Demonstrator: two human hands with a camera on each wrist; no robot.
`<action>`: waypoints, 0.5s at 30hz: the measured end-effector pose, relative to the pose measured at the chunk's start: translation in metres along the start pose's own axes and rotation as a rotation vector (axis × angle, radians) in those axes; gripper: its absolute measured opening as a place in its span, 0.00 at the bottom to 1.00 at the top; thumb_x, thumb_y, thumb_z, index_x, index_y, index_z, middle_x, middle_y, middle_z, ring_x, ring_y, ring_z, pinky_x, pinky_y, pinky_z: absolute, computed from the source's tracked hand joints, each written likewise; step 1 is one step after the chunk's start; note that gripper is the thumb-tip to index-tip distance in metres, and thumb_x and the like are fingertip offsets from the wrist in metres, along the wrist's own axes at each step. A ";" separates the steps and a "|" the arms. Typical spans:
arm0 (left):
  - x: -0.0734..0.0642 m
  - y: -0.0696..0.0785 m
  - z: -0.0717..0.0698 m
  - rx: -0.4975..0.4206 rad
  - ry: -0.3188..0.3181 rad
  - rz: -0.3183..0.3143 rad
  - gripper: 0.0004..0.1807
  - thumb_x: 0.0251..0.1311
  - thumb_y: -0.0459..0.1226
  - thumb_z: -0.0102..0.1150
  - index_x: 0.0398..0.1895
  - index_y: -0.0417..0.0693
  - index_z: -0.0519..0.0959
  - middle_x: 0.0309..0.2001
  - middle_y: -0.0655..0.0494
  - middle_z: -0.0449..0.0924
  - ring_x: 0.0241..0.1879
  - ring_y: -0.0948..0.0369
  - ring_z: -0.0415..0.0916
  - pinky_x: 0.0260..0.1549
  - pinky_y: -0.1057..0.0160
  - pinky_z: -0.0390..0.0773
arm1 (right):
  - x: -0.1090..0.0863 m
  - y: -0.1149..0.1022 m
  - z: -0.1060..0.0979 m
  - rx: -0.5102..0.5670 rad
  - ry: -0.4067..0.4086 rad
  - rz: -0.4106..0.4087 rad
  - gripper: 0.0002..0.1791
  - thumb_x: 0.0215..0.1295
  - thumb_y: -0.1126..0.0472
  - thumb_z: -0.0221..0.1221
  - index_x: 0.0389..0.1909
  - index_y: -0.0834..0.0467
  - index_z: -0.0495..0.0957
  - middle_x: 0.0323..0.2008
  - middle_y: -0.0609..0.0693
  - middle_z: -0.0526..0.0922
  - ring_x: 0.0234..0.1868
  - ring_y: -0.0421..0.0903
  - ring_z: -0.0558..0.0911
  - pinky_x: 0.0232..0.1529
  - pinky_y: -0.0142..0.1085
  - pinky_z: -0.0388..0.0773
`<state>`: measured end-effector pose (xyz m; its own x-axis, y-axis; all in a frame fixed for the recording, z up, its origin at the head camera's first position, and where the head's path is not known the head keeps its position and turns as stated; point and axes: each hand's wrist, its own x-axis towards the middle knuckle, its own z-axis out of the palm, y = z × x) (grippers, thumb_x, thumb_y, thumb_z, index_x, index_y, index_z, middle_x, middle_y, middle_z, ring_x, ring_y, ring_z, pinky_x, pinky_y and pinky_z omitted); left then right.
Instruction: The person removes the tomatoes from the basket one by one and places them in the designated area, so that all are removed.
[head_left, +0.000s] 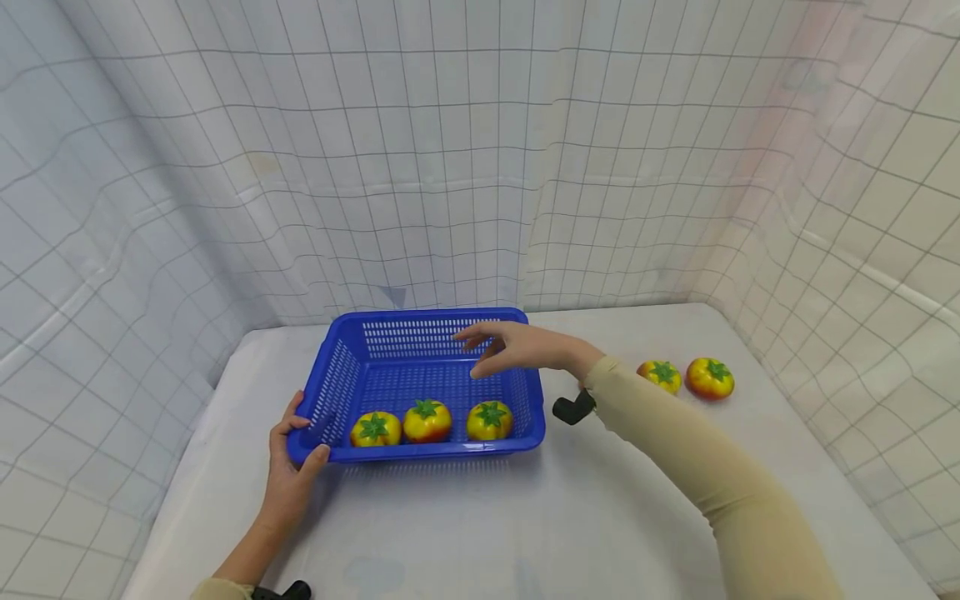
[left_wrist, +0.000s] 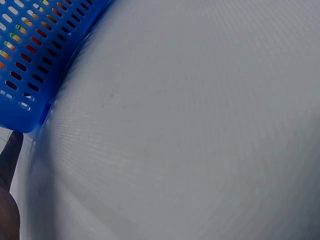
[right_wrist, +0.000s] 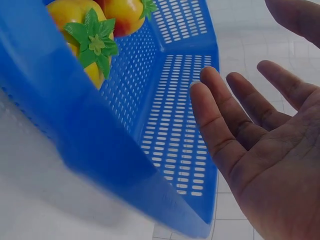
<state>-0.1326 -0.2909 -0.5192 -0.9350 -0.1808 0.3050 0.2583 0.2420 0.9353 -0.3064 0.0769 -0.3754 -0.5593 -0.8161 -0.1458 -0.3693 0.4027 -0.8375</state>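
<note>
A blue plastic basket (head_left: pixel 420 452) with slotted walls stands on the table. Inside, along its front wall, lie three yellow-and-red fruits with green leafy tops: a left fruit (head_left: pixel 376 429), a middle fruit (head_left: pixel 427 422) and a right fruit (head_left: pixel 490 421). My left hand (head_left: pixel 288 479) grips the basket's front left corner, thumb at the front rim and fingers over the left side. Above the basket's right part hovers my right hand (head_left: pixel 517 347), fingers apart and loosely bent. The right wrist view shows that hand's palm (right_wrist: pixel 285 160) holding nothing.
Two more such fruits, a nearer-arm fruit (head_left: pixel 662 376) partly behind my right sleeve and an outer fruit (head_left: pixel 709 379), lie on the white-covered table (head_left: pixel 600 517) to the right. Grid-patterned white curtains (head_left: pixel 450 167) enclose the table at the back and sides.
</note>
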 end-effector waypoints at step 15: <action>-0.001 0.003 0.001 0.017 -0.001 -0.008 0.25 0.70 0.27 0.51 0.63 0.43 0.53 0.82 0.63 0.41 0.79 0.51 0.43 0.61 0.79 0.63 | 0.034 -0.003 0.014 -0.040 -0.131 -0.008 0.37 0.63 0.49 0.70 0.73 0.43 0.69 0.65 0.44 0.75 0.67 0.49 0.72 0.60 0.40 0.76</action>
<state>-0.1313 -0.2892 -0.5167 -0.9371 -0.1820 0.2977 0.2469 0.2570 0.9343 -0.3143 0.0420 -0.3850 -0.4552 -0.8655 -0.2090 -0.4041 0.4099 -0.8177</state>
